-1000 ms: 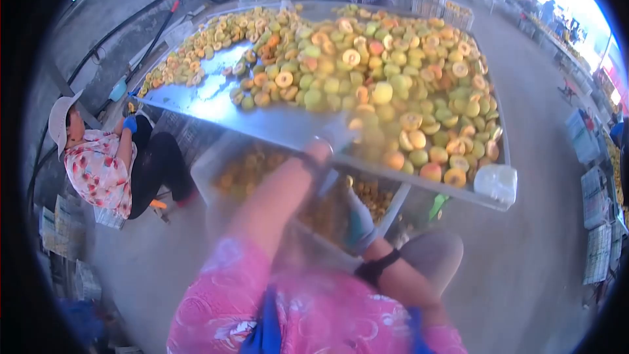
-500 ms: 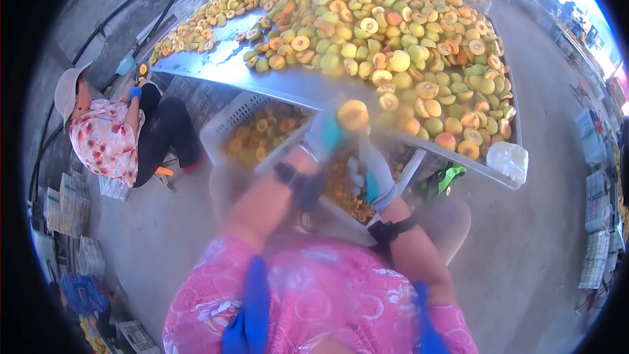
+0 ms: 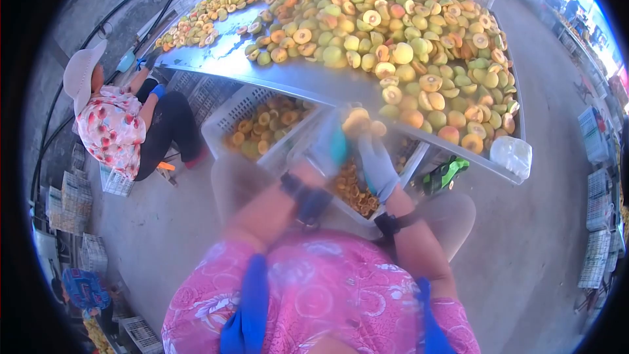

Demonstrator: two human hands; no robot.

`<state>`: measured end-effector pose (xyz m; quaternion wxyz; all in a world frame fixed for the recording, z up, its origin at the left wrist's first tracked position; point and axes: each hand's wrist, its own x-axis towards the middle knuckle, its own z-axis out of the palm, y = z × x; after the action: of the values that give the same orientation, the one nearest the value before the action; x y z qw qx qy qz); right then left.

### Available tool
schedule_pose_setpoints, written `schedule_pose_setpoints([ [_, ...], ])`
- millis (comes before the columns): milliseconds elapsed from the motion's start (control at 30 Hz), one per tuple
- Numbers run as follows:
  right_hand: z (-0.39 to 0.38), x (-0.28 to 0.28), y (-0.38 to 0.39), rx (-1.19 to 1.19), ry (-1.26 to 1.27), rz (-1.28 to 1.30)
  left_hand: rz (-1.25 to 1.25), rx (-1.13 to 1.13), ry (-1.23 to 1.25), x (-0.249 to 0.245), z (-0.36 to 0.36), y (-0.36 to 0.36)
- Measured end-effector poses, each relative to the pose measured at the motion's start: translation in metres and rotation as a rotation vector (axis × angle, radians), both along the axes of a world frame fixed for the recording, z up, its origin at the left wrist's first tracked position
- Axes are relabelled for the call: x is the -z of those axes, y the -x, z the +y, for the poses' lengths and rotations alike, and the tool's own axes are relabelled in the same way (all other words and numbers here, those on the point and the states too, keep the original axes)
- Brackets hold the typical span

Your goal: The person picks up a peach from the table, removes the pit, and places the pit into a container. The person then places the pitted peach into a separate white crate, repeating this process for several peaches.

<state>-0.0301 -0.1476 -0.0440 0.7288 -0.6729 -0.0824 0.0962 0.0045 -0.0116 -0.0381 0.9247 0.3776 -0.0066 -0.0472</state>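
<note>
In the head view my left hand (image 3: pixel 326 146), in a pale glove with teal, is closed around a halved peach (image 3: pixel 357 120) with its cut side showing. My right hand (image 3: pixel 377 162), also gloved, is raised against the fruit with its fingers curled. What it grips is blurred and hidden. Both hands are just off the near edge of a metal table (image 3: pixel 288 88) heaped with peach halves (image 3: pixel 419 59). Below them, a crate (image 3: pixel 409 169) holds orange-yellow fruit pieces (image 3: pixel 357 190).
Left of my knees, a white crate (image 3: pixel 216 124) contains more halved fruit. A clear plastic container (image 3: pixel 511 157) sits on the table's right corner, with a green-and-black bag (image 3: pixel 445 174) below. A seated person (image 3: pixel 114 124) works at the left. Stacked crates (image 3: pixel 596 200) line the right side.
My right hand has risen to meet the peach at my left hand. The left hand stays nearly in place. The seated person has shifted, and the view has tilted slightly.
</note>
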Motion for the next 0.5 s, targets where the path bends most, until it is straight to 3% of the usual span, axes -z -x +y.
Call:
schedule_pose_setpoints([
  [133, -0.004, -0.027, 0.007, -0.021, -0.021, 0.11, 0.075, 0.033, 0.058, -0.001, -0.006, 0.003],
  [200, -0.007, -0.038, 0.009, -0.084, -0.037, 0.246, 0.057, -0.074, -0.057, -0.004, -0.014, 0.004],
  [300, -0.004, -0.028, 0.011, -0.062, -0.111, 0.182, -0.075, -0.157, -0.285, 0.003, -0.014, 0.003],
  [433, -0.004, -0.026, 0.01, -0.098, -0.175, 0.225, 0.026, -0.153, -0.214, 0.0, -0.013, 0.001],
  [500, -0.005, -0.029, 0.015, -0.123, -0.008, 0.247, 0.077, -0.119, -0.161, 0.003, -0.011, -0.001],
])
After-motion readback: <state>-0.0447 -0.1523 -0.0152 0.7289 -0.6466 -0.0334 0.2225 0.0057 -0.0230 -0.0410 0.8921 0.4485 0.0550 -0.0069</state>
